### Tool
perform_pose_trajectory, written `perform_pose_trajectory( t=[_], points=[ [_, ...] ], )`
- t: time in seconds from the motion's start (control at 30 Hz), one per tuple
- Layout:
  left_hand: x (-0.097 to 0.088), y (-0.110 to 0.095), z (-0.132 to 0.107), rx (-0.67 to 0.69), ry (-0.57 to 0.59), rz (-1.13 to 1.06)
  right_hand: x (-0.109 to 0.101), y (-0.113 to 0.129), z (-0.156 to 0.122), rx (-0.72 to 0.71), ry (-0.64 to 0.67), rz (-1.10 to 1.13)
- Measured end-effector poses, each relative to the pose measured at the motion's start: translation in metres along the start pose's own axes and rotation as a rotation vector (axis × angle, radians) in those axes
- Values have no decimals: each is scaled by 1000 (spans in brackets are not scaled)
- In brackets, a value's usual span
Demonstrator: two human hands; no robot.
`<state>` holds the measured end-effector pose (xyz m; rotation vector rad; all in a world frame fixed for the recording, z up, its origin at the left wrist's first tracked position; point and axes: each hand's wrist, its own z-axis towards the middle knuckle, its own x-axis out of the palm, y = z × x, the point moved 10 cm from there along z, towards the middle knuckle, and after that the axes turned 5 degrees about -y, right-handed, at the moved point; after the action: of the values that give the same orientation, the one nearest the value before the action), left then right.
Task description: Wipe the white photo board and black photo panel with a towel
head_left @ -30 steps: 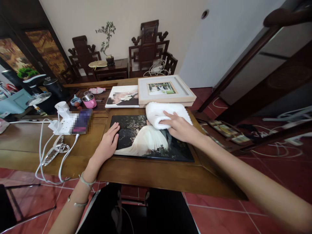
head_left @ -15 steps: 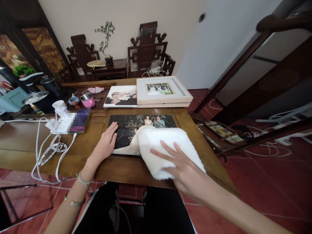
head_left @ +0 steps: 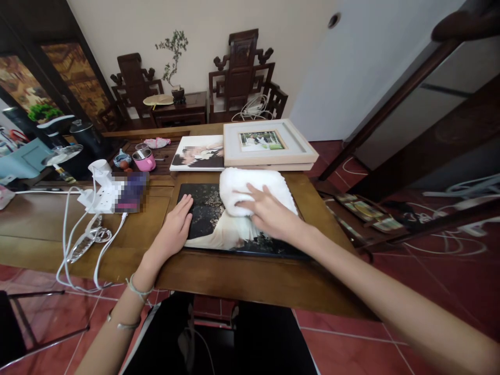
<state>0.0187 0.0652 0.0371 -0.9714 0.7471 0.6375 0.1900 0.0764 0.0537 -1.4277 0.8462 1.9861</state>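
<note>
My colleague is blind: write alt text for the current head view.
A person's right hand lies spread on a white cloth over a dark photo panel on a wooden table; the left hand rests at the panel's left edge. Farther back are a framed picture and a pink mug.

The cloth was a thick textile with a fleecy, matt pile. The photo panel had a smooth, glossy face. The table was wood under a low-sheen varnish. The picture frame was smooth, matt wood. The power strip was smooth plastic. The clip looked like clear, shiny plastic, though the view left this unconfirmed. The chairs were carved wood; the floor, smooth tile.
</note>
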Motion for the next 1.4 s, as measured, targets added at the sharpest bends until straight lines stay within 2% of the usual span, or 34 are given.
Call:
perform_pose_trajectory(
  t=[0.2, 0.27, 0.33, 0.4, 0.47, 0.7, 0.8, 0.87, 0.93, 1.13, 1.2, 1.3, 1.4],
  points=[
    [2, 0, 0, 19, 5, 16, -4, 72, -84, -119, -60, 51],
    [2, 0, 0, 23, 5, 18, -5, 91, -102, -168, -57, 81],
    [2, 0, 0, 24, 8, 22, -4, 100, -108, -202, -47, 100],
    [2, 0, 0, 22, 12, 26, -5, 97, -102, -199, -48, 110],
    [2, 1, 0, 19, 15, 26, -5, 85, -84, -171, -53, 121],
    [2, 1, 0, 13, 22, 22, 5, 16, 18, -16, 1, 54],
    [2, 1, 1, 11, 28, 22, 6, 4, 42, 26, -13, 15],
    [1, 1, 1, 14, 14, 13, 7, 9, 39, 26, -8, 10],
    [1, 2, 1, 22, 1, 2, 9, 24, 22, 6, -2, 20],
    [2, 4, 1, 25, -6, -3, 3, 96, -68, -174, -97, 90],
    [2, 3, 1, 25, -3, -1, 4, 111, -87, -212, -110, 99],
    [2, 3, 1, 22, -6, 6, 6, 116, -90, -229, -100, 70],
    [2, 3, 1, 18, 8, 20, 11, 100, -61, -192, -46, 48]
  ],
)
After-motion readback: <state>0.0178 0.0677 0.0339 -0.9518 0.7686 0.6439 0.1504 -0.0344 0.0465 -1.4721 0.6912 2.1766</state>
